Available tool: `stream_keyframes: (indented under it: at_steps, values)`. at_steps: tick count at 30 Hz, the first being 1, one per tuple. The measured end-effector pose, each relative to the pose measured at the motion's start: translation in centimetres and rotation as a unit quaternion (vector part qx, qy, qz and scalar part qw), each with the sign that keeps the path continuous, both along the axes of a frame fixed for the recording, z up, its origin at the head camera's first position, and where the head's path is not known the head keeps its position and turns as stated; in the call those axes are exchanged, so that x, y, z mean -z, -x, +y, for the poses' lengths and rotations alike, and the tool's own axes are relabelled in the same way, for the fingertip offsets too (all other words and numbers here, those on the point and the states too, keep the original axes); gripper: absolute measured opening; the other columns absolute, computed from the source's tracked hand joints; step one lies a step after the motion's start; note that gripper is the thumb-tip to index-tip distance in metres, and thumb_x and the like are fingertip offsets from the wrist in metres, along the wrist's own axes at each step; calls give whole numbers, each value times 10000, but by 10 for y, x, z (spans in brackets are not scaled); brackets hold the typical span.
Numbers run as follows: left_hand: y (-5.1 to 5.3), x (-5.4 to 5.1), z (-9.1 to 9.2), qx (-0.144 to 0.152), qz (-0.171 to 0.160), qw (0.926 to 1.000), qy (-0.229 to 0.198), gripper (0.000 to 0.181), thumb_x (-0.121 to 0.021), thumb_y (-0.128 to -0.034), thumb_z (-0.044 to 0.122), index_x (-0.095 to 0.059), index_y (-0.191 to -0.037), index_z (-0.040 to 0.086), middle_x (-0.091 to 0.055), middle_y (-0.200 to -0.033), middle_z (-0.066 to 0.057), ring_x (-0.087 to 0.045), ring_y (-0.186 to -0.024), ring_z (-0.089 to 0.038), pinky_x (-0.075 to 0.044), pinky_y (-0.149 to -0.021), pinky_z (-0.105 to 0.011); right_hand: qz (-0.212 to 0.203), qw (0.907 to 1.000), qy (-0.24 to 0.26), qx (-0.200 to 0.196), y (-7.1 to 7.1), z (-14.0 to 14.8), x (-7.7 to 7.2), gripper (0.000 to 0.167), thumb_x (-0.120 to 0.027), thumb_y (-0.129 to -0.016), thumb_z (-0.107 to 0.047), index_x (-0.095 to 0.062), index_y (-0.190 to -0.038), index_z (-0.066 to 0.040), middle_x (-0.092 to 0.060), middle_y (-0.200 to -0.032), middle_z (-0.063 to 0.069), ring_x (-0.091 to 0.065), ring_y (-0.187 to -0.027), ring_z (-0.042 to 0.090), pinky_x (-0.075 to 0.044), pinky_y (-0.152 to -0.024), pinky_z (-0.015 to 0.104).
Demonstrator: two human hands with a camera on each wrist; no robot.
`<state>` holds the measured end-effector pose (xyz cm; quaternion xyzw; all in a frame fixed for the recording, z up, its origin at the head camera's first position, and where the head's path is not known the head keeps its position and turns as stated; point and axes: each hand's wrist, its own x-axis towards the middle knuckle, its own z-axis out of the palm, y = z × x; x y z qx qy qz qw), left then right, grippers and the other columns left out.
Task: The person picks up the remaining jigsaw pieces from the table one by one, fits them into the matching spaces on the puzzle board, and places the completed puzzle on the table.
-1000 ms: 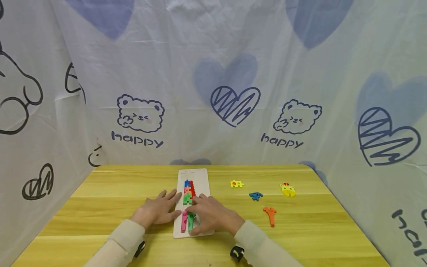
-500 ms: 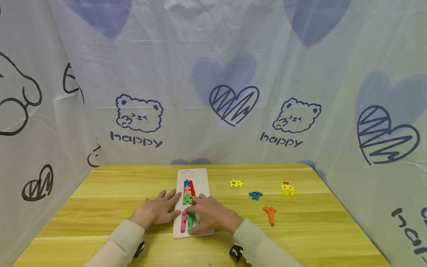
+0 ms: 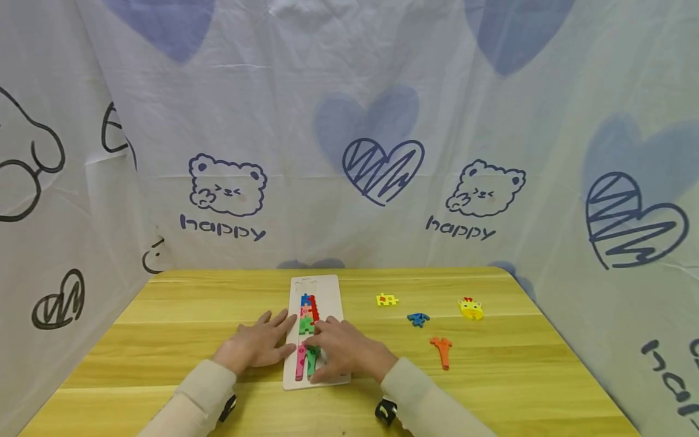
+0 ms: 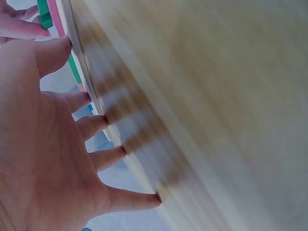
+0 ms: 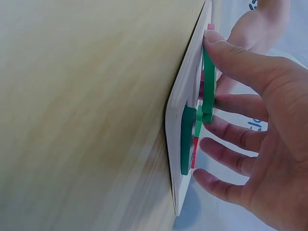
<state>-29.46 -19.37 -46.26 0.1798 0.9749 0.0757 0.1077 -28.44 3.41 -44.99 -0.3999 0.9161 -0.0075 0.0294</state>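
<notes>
Through the head view I see a white board [image 3: 330,291] lying on the worktop [image 3: 207,297], low in the middle of the frame. The left hand [image 3: 261,345] lies flat at lower centre-left, fingers straight and spread, with the thumb and index finger at the board's left edge. The right hand [image 3: 346,352] covers part of the board's right side and pinches a long green piece [image 3: 312,364] by its two ends, over the lower part of the board. Just left of it I see a pink piece [image 3: 300,364]; above, in a column, sit a light green piece [image 3: 306,326], a peach piece [image 3: 306,312] and a blue piece [image 3: 305,300], with a red piece [image 3: 314,308] along their right. Right of centre, apart from the board, lie a yellow piece [image 3: 387,300], a dark blue piece [image 3: 418,320], a giraffe head [image 3: 471,309] and an orange piece [image 3: 442,352].

In the left wrist view I get the spread left hand, thumb against the board's side; the long green piece shows at upper left.

In the right wrist view the thumb presses the long green piece's upper end and other fingers its lower end, while a dark green piece [image 5: 187,141] rests on the board below.
</notes>
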Motion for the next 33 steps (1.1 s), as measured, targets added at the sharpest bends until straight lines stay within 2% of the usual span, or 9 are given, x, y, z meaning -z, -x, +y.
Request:
stream_keyframes:
  at_steps: [8, 11, 21, 29, 33]
  values:
    - [0, 1, 0, 7, 0, 10000, 13, 725, -515, -1031, 545, -335, -1627, 174, -299, -1703, -132, -291, -1521, -534, -284, -998, -908, -41, 10000, -1, 17, 2, 0, 1, 659, -774, -828, -641, -692, -1362, -264, -635, -1186, -51, -455, -928, 88, -407, -751, 207]
    - [0, 0, 0, 9, 9, 10000, 10, 722, -517, -1032, 539, -337, -1626, 171, -299, -1702, -135, -292, -1521, -535, -284, -997, -908, -71, 10000, 11, 24, 3, -1, 1, 657, -777, -829, -635, -690, -1364, -264, -633, -1179, -54, -450, -921, 83, -393, -738, 202]
    - [-1, 0, -1, 9, 7, 10000, -6, 724, -518, -1032, 537, -335, -1626, 167, -297, -1702, -139, -289, -1523, -534, -282, -996, -910, -189, 9998, 19, 24, 4, -1, 0, 665, -792, -823, -619, -682, -1373, -262, -643, -1224, -47, -458, -933, 81, -419, -764, 210]
    - [1, 2, -1, 19, 29, 10000, 19, 726, -513, -1032, 542, -334, -1627, 167, -298, -1702, -138, -290, -1522, -535, -288, -989, -911, -229, 9997, 34, 62, 2, 2, -1, 643, -785, -821, -633, -683, -1365, -306, -644, -1313, -60, -474, -1027, 105, -451, -848, 288]
    - [2, 3, -1, 1, 24, 10000, 26, 730, -510, -1030, 551, -332, -1628, 172, -296, -1703, -133, -291, -1522, -534, -289, -989, -910, -244, 9996, 99, 43, 1, 3, -3, 633, -791, -820, -625, -686, -1360, -311, -648, -1326, -63, -484, -1051, 110, -457, -865, 290]
